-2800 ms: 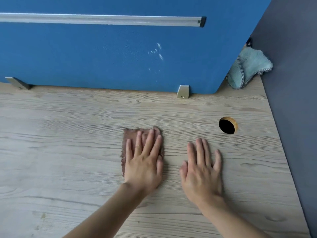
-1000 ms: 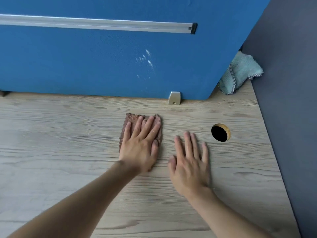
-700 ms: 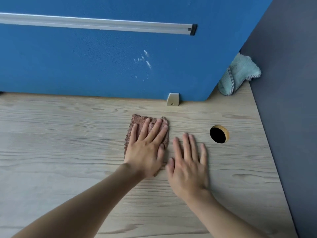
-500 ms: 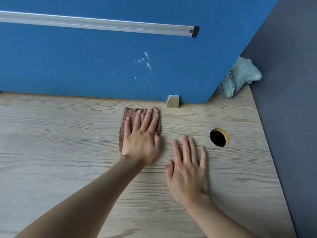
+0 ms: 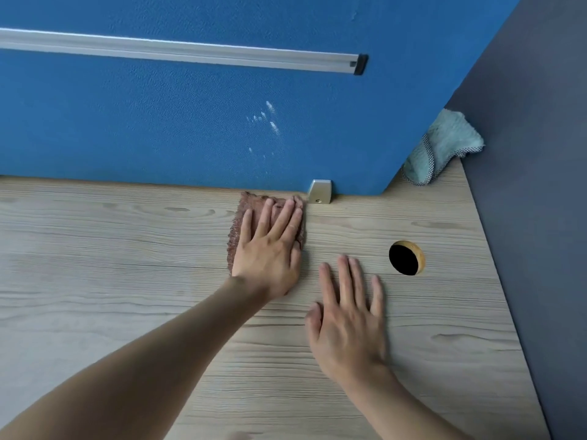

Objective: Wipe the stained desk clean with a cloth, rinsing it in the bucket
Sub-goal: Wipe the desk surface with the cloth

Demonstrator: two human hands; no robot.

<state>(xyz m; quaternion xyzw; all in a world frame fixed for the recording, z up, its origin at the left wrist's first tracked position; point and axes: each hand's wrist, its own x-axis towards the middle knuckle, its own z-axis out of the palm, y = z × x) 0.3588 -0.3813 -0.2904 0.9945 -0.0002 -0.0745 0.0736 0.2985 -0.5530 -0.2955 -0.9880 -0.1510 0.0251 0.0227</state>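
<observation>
A folded brown cloth lies flat on the pale wood-grain desk, its far edge right against the foot of the blue partition. My left hand presses on it with straight, spread fingers and covers most of it. My right hand rests flat on the bare desk just to the right and nearer me, fingers straight, holding nothing. No bucket is in view.
The blue partition with a metal rail walls off the back; a metal bracket sits right of the cloth. A round cable hole lies beyond my right hand. A light teal cloth sits in the far right corner by a grey wall.
My left hand has pushed the brown cloth away from me, up to the partition's foot. My right hand has stayed flat on the desk in about the same place.
</observation>
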